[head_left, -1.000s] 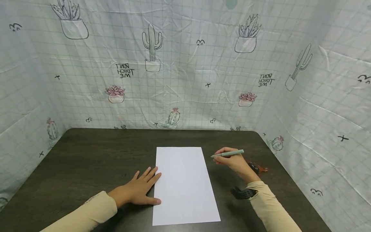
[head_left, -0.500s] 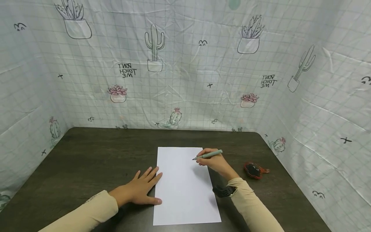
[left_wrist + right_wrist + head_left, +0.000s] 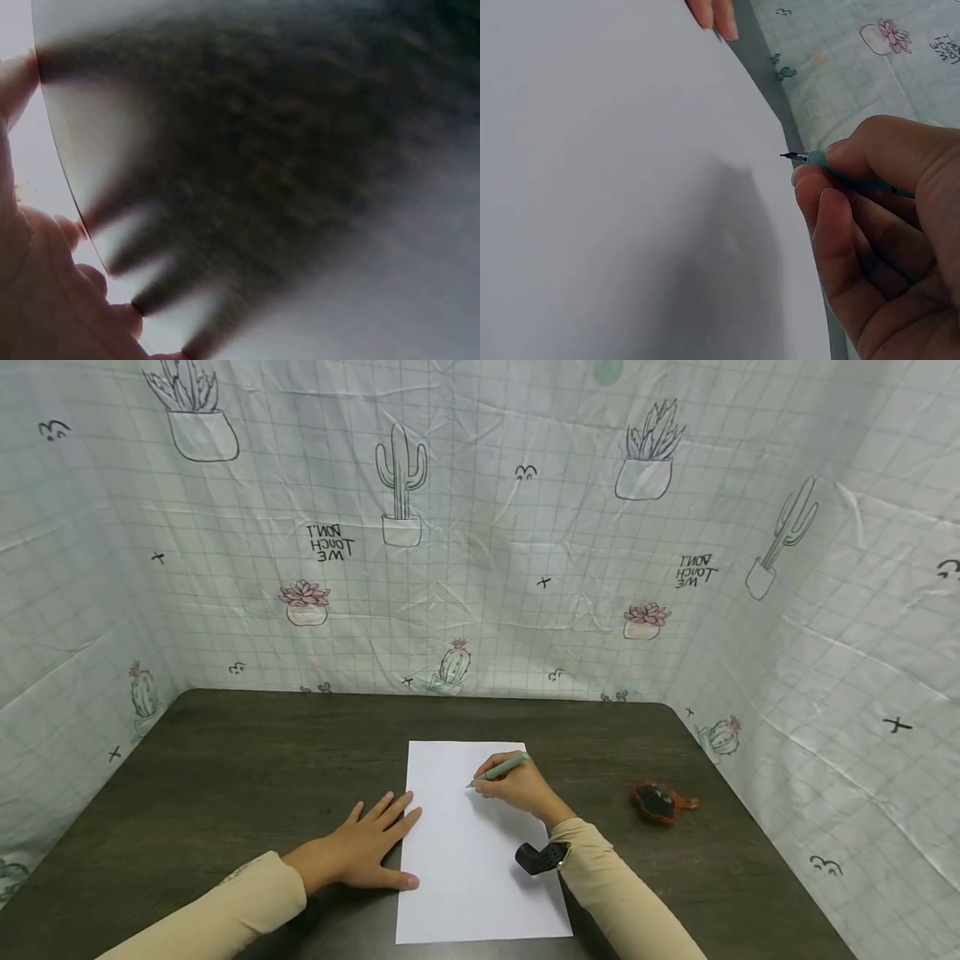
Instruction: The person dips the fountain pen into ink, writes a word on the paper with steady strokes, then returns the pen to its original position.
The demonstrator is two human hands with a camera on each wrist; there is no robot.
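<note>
Across the dark wood-grain table [image 3: 262, 752], spotted a plain white rectangular sheet of paper [image 3: 465, 877], and touched its left edge with the left hand [image 3: 360, 852], spread wide with fingers straight. Pinched a slim pale-green pen [image 3: 502, 767] in the right hand [image 3: 521, 792], between thumb and curled fingers, slanting it over the sheet's upper middle! Could not tell contact from gap at the tip. Wore a black device [image 3: 542, 858] at the right wrist. Off right, well apart, caught a small black object [image 3: 656, 802] with an orange-red rim.
</note>
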